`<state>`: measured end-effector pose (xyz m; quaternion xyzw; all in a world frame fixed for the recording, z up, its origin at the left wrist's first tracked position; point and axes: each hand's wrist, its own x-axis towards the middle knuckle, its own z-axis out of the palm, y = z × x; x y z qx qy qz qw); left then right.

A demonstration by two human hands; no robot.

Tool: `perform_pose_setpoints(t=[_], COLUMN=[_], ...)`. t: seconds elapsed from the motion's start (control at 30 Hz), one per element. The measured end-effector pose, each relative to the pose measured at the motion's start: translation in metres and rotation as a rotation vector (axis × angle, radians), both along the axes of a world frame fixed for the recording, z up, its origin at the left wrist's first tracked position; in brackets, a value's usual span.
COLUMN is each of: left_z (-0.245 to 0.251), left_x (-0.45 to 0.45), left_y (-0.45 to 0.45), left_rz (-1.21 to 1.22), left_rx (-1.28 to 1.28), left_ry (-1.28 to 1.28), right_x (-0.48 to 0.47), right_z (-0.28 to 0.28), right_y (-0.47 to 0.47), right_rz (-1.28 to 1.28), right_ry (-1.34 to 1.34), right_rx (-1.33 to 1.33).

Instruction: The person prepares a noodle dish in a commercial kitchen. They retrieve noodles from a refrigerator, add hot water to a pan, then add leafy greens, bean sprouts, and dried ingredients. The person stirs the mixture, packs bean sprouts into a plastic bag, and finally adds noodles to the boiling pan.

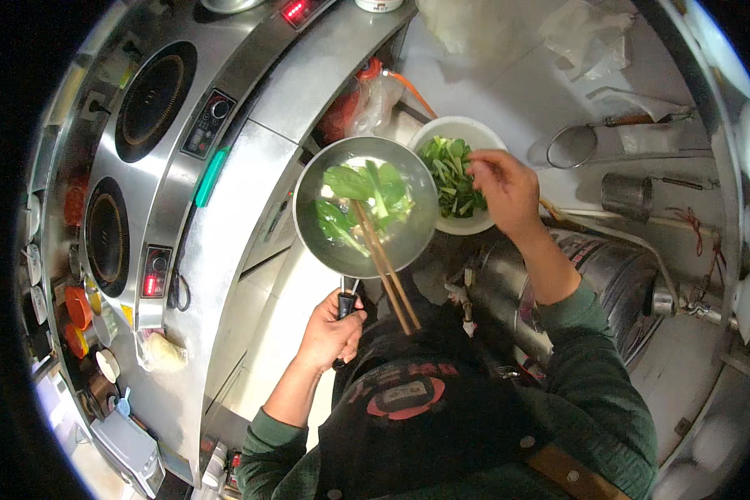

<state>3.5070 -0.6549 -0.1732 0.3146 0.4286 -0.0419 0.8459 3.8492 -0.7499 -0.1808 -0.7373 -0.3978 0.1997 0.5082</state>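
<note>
My left hand (pixel 331 331) is closed around the black handle (pixel 346 304) of a metal pan (pixel 309 240), holding it in front of me. Leafy greens (pixel 350 182) lie in liquid in the pan. A pair of wooden chopsticks (pixel 384 269) leans in it, the upper ends sticking out over the rim towards me. Just right of the pan is a pale round bowl (pixel 494 134) filled with cut greens (pixel 447 169). Over that bowl's right side hovers my right hand (pixel 503 184), fingers bent; whether anything is between the fingertips cannot be made out.
On the left, a steel counter (pixel 237 181) carries round cooktops (pixel 156 103) with control panels, a green object (pixel 212 177) and a plastic bag (pixel 162 351). At the right are a large metal cylinder (pixel 575 281), a hanging strainer (pixel 572 147) and a metal cup-shaped ladle (pixel 626 195).
</note>
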Motion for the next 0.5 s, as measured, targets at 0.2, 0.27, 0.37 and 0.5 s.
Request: perform_pose_setpoints(t=[0.2,0.27,0.37,0.5], left_z=[-0.027,-0.038,-0.061,-0.088], left_x=[-0.019,-0.026,-0.031,-0.035], left_y=[0.001,-0.003,-0.014,-0.029], left_rz=[0.066,0.078,0.12,0.184], left_rx=[0.037,0.034,0.019,-0.058], left_ry=[0.097,0.173,0.187,0.195], right_x=[0.086,0.097,0.107,0.078], right_z=[-0.215,-0.288,-0.361,-0.411], right_y=[-0.032,-0.039,-0.037,-0.01], right_rz=[-0.222,-0.212,-0.08,0.368], right_ry=[0.263,0.422,0.44,-0.056], right_rx=[-0.486,-0.637,-0.904,-1.03])
